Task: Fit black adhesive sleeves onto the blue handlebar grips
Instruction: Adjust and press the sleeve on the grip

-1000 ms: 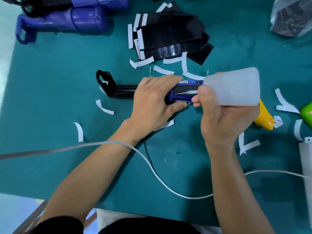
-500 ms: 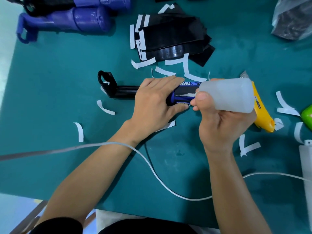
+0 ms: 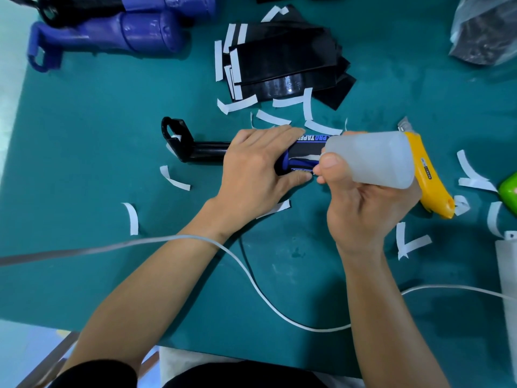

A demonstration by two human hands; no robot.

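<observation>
On the teal desk, blue-and-black rubber handlebar grip lying left to right, clasped by left hand. Right of grip, right hand wrapped round translucent plastic squeeze bottle, aimed at grip's right end. Beyond grip, black adhesive sleeves.

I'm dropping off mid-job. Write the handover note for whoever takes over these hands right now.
Left hand: grips the held grip and keeps it down on the green mat.
Right hand: holds the squeeze bottle, with its narrow end at the grip's right end.
Things: the black sleeves are stacked beyond the hands, the other blue grips lie far left, and the yellow knife lies behind the bottle.
Done: a black printed wrap shows on the held grip. Whether it is fully seated cannot be told.
Left: finish this one, then probably the far-left grips.
</observation>
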